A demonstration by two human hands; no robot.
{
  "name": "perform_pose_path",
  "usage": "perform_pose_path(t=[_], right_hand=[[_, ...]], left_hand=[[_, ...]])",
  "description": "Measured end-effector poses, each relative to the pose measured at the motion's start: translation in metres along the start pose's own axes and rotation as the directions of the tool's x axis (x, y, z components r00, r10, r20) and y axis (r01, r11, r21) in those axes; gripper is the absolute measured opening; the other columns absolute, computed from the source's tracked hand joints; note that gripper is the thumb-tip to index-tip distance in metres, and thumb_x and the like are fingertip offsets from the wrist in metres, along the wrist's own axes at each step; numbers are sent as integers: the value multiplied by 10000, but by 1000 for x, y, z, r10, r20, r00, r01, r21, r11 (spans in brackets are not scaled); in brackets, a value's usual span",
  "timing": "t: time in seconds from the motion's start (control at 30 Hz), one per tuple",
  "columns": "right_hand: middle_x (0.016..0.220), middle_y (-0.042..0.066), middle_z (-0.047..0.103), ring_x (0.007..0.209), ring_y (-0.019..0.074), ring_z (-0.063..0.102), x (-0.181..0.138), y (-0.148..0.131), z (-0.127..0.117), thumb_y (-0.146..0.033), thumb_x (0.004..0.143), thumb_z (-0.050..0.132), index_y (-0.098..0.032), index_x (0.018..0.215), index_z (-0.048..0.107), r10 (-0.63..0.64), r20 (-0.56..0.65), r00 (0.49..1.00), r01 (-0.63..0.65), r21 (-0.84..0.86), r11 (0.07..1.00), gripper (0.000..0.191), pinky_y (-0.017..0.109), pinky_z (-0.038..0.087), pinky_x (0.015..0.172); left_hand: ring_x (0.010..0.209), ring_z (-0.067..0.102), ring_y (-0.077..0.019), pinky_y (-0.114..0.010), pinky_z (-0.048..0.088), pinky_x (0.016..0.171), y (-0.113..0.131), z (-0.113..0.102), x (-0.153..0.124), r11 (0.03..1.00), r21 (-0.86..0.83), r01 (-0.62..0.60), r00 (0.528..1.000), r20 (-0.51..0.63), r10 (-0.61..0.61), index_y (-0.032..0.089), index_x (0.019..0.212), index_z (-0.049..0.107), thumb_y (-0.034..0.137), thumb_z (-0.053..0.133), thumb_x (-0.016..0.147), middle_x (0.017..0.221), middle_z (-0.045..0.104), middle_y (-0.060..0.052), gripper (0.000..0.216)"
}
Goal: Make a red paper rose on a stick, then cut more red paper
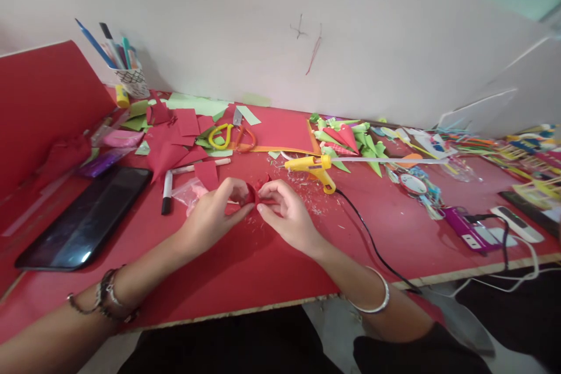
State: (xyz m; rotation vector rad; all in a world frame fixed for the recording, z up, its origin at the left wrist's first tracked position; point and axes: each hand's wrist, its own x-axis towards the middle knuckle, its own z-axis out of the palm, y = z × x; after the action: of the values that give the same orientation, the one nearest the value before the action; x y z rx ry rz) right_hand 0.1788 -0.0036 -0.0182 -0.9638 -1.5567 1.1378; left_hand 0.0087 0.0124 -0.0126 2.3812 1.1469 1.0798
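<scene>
My left hand [217, 213] and my right hand [284, 213] meet over the red table [245, 269], both pinching a small folded red paper piece [258, 190] between their fingertips. The paper is curled and partly hidden by my fingers. Just beyond my right hand stands a yellow glue gun [313, 168], its black cord [372, 242] running off the front edge.
A black tablet [87, 219] lies at the left, with a marker [167, 191] and red paper scraps [175, 146] beside it. Scissors [230, 135], a pen cup [129, 79], green and red paper cones [348, 140] and a purple device [468, 231] are spread across the back and right.
</scene>
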Motion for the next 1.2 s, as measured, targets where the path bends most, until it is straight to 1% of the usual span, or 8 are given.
perform_pose_path(t=[0.27,0.37,0.57,0.73,0.9,1.0,1.07,1.2], right_hand=[[947,19,432,933,133,501,-2,-9,2,-187,742,563,-223,838,459,-126,7,992,126,-150,981,146,290,487,834],[958,22,432,945,141,499,-3,-9,2,-211,734,587,-229,856,449,-147,-3,989,145,-164,976,185,303,486,841],[942,26,453,924,144,506,-3,-5,2,-237,757,559,-224,854,418,-84,-22,996,81,-118,990,171,306,477,826],[889,13,474,880,130,521,-1,-4,1,-177,772,499,-220,865,436,-61,-39,997,57,-97,994,120,282,480,792],[857,7,502,824,119,541,1,-4,0,-195,760,514,-210,838,465,3,-41,999,-4,-1,1000,93,269,486,753],[840,5,520,786,120,550,1,-5,-1,-249,748,549,-208,841,475,63,-24,998,-61,59,996,125,267,492,702],[852,7,525,785,121,551,1,-6,-2,-272,747,559,-211,857,480,68,-14,998,-67,59,996,148,266,493,687],[866,11,525,772,119,540,0,-9,-2,-292,763,546,-214,860,493,51,-23,998,-51,-28,998,136,248,489,637]], left_hand=[[741,514,-117,-223,454,642,1,0,4,989,27,-143,988,61,142,177,820,486,113,487,788,826,493,-19,71],[750,531,-122,-228,455,646,1,1,4,984,24,-174,984,38,174,168,851,519,128,485,805,847,512,-34,70],[759,572,-151,-269,454,639,-3,2,1,950,147,-274,959,-38,282,181,890,572,238,505,829,859,581,-48,107],[707,575,-169,-304,407,614,-3,-2,1,897,307,-317,940,-22,339,196,848,611,277,556,800,791,614,-37,109],[663,567,-149,-301,394,627,-4,-4,3,898,320,-304,939,-60,339,200,786,619,254,566,796,748,628,-17,76],[664,578,-138,-297,403,654,-7,-4,3,864,315,-393,902,-51,429,199,770,607,225,560,801,748,640,-5,62],[676,590,-134,-298,408,675,-7,-4,4,842,310,-441,882,-26,471,200,780,598,216,546,810,755,649,0,62],[691,602,-139,-309,410,689,-6,-6,3,836,313,-451,883,15,470,214,794,590,240,555,805,766,666,11,45]])
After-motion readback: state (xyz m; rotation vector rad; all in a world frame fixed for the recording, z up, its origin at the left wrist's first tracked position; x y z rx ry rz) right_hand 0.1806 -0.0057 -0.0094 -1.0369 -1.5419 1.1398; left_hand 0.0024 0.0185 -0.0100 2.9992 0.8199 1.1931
